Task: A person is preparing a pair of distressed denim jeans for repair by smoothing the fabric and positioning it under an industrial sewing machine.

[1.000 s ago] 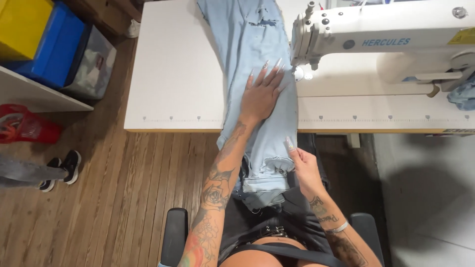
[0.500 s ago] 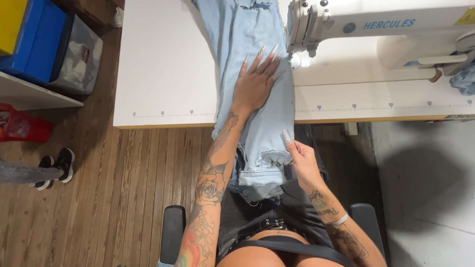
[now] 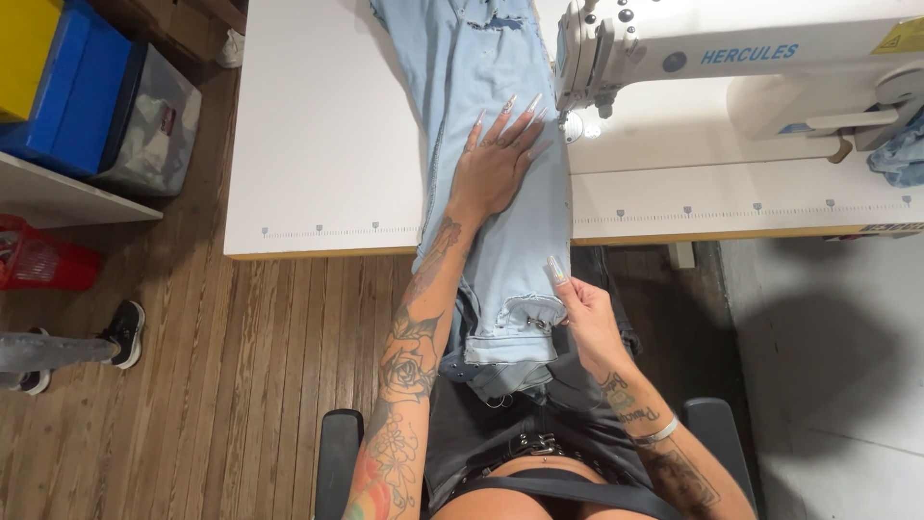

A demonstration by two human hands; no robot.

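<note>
The pale blue denim leg (image 3: 500,144) lies stretched along the white counter (image 3: 318,144), its long axis running straight away from the person: the far end passes up beyond the top of the picture, the near end drops over the counter's front edge and hangs into the lap, where a folded hem (image 3: 505,332) shows. The left hand (image 3: 496,164) rests flat on the cloth on top of the counter, fingers spread and released, their tips pointing away and reaching almost level with the needle area (image 3: 577,120) of the white sewing machine (image 3: 770,58), which stands just to the right of the fabric. The right hand (image 3: 582,308) is below the counter edge, nearer the body, its fingers pinching the right-hand edge of the hanging denim just above the hem. So the left hand is the nearer one to the needle, and the cloth's right edge runs in a line from the right hand's pinch up toward the machine. A pin or clip seems to sit at the hem; it is too small to be sure
</note>
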